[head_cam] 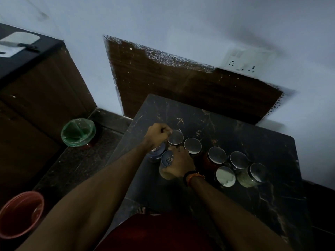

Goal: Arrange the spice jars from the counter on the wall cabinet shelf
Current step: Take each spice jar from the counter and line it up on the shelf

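Several spice jars stand on the dark marble counter (235, 127). My left hand (157, 135) is curled at the rim of a silver-lidded jar (175, 137) at the back left of the group. My right hand (180, 164) wraps a blue-lidded jar (166, 161) with pale contents. A second blue-lidded jar (155, 155) sits partly hidden under my left wrist. To the right stand another silver-lidded jar (192, 145), a red-filled jar (216, 155), and a jar of greenish spice (252, 173). No wall cabinet shelf is in view.
A wood panel (181, 84) and a wall socket (243, 62) lie behind the counter. On the floor to the left are a green-lined bin (78, 132) and a red bucket (20, 214). A dark wooden cabinet (41, 87) with a knife (20, 44) on top stands at far left.
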A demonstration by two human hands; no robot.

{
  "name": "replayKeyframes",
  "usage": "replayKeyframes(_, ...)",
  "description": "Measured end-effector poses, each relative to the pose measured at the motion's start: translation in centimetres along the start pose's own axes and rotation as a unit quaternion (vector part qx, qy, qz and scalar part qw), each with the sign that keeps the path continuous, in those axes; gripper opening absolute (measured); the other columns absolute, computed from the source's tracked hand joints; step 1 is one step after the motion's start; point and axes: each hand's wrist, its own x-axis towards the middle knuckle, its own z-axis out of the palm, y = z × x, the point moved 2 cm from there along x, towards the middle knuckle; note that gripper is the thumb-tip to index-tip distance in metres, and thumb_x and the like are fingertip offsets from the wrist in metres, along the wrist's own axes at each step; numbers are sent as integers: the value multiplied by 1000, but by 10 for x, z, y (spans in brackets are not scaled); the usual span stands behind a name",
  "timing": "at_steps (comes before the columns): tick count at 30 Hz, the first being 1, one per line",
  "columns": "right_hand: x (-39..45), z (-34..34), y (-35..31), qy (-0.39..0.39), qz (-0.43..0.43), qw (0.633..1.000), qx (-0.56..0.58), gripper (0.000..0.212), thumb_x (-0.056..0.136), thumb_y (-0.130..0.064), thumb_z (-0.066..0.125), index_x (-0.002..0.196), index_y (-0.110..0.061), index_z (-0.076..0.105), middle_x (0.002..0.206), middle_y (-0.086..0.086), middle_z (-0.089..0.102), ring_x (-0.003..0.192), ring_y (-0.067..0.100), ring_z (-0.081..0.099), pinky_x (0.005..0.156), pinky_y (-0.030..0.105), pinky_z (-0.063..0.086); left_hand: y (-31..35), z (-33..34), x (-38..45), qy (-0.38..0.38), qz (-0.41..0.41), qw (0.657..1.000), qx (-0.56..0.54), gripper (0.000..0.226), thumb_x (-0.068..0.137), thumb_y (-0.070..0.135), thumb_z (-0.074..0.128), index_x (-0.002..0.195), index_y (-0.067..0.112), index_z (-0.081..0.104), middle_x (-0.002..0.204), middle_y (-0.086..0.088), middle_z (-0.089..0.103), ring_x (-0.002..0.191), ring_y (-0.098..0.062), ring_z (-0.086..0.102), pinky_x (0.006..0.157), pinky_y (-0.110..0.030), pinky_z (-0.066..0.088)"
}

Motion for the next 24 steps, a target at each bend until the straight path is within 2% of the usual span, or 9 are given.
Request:
replayKeyframes(4, 2, -34, -1, -15, -24, 995, 95, 72, 62, -43, 91, 123, -21, 61, 116, 1, 66, 106, 20, 63, 92, 38, 55, 2, 6, 4, -13, -56, 989, -138, 14, 96, 5, 58, 93, 11, 70, 97, -11, 73, 88, -22, 72, 81, -34, 61)
replayKeyframes(7, 2, -71, -3, -34, -25, 986, 161, 65, 65, -28, 92, 120, -29, 58, 111, -12, 59, 98, 8, 59, 83, 27, 55, 7, 8, 2, -42, -57, 976, -207, 15, 95, 4, 57, 97, 9, 70, 98, -13, 73, 91, -26, 71, 82, -35, 60)
replayKeyframes(10, 0, -114, -6, -30, -13, 974, 223, 75, 67, -19, 91, 132, -26, 55, 128, -3, 51, 114, 17, 55, 93, 36, 55, 15, 6, -2, -48, -62, 969, -235, 18, 96, 10, 55, 100, 12, 72, 102, -10, 73, 99, -29, 70, 87, -41, 58)
replayKeyframes(14, -5, -169, -10, 0, -49, 946, 321, 79, 64, -4, 90, 135, -20, 57, 135, 1, 57, 122, 21, 58, 96, 38, 56, 28, 5, -10, -79, -95, 941, -314, 31, 99, 27, 49, 115, 9, 69, 113, -14, 71, 113, -35, 64, 99, -50, 52)
replayKeyframes(16, -8, -192, -11, 6, -84, 924, 372, 81, 64, -2, 87, 137, -16, 56, 136, 3, 57, 123, 21, 59, 95, 37, 57, 37, 4, -14, -129, -136, 899, -397, 39, 101, 33, 46, 131, 14, 61, 124, -16, 68, 120, -38, 61, 100, -51, 52)
replayKeyframes(18, -8, -213, -14, 22, -113, 899, 423, 84, 58, -3, 82, 137, -14, 56, 136, 7, 58, 122, 21, 61, 91, 35, 58, 51, 5, -19, -207, -171, 822, -503, 48, 101, 40, 41, 142, 18, 50, 136, -25, 58, 127, -45, 54, 105, -59, 44)
replayKeyframes(20, -6, -232, -17, 38, -145, 881, 448, 82, 58, 0, 76, 136, -15, 56, 138, 9, 59, 125, 23, 60, 93, 36, 56, 71, 6, -26, -285, -180, 749, -570, 66, 96, 53, 38, 145, 11, 47, 142, -33, 48, 132, -49, 48, 111, -59, 37)
replayKeyframes(21, -4, -240, -18, 41, -162, 875, 455, 82, 58, 3, 74, 136, -16, 57, 138, 8, 59, 127, 23, 59, 96, 36, 55, 80, 6, -28, -308, -171, 731, -584, 72, 94, 57, 37, 145, 7, 47, 144, -35, 45, 129, -47, 50, 109, -54, 41)
replayKeyframes(24, 2, -264, -21, 40, -197, 862, 465, 81, 56, 6, 68, 134, -14, 58, 136, 4, 62, 128, 19, 58, 97, 34, 54, 111, 1, -24, -339, -116, 695, -623, 76, 97, 62, 36, 146, 5, 46, 138, -36, 47, 105, -38, 64, 87, -39, 57)
